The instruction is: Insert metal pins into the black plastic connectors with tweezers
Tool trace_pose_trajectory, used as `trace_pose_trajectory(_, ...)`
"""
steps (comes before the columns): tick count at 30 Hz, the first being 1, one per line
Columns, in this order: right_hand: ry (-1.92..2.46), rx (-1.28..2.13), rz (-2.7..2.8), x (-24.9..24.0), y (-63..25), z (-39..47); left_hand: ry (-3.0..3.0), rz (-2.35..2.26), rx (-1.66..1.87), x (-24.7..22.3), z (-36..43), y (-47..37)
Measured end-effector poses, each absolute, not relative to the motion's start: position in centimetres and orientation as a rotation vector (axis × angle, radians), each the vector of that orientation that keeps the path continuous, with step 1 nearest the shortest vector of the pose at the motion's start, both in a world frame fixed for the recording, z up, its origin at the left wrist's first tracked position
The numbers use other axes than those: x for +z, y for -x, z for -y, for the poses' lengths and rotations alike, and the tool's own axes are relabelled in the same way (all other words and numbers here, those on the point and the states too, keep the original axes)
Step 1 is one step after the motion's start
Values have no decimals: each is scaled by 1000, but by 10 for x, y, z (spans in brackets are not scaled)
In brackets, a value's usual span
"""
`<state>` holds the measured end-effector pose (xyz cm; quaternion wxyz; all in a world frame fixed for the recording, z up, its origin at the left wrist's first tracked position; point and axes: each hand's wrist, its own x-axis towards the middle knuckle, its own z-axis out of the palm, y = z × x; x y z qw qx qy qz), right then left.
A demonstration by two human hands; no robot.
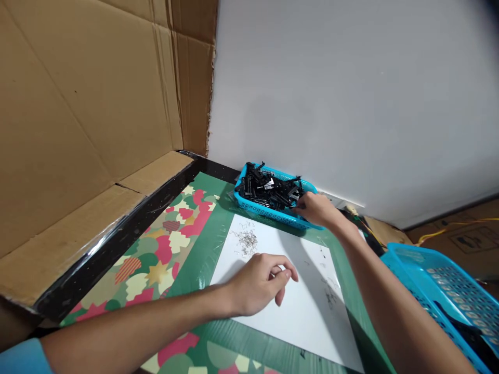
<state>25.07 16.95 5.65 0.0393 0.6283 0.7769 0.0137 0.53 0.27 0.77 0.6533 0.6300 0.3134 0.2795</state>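
Observation:
My right hand (317,209) reaches over the right end of a blue plastic basket (268,209) heaped with small black plastic parts (268,184). Its fingers are curled together down against the contents, and the fingertips are hidden, so what they grip cannot be made out. Over a white sheet (288,317) hovers my left hand (265,283), loosely bent, thumb and fingers slightly apart with nothing seen between them. On that sheet, a pile of tiny thin metal pieces (248,241) lies at the upper left, and a smaller dark scatter (330,295) lies near the right edge.
A second blue basket (440,259) stands at the right, with a dark object (468,330) inside. Cardboard (97,78) walls the left side, and a pale wall (343,93) rises behind. A yellow cable (440,231) runs at the right. Green patterned covering (156,265) lies under the sheet.

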Motion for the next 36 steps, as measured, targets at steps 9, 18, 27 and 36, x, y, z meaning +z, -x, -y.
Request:
trace_pose_trajectory(9, -1681, -758, -2695, 120, -256, -58, -1320, -749, 912, 2, -3, -5)
trace_pose_trajectory(18, -1623, -1439, -2620, 81, -244, 1, -1271, -586, 605, 3, -1, -9)
trace_pose_trajectory(27, -2002, -897, -2747, 18, -301, -22, -1115, -645, 666, 1, -9, -10)
trace_pose_trajectory(36, -1792, -1086, -2824, 21, -296, -21, -1084, -674, 613, 9, -13, -6)
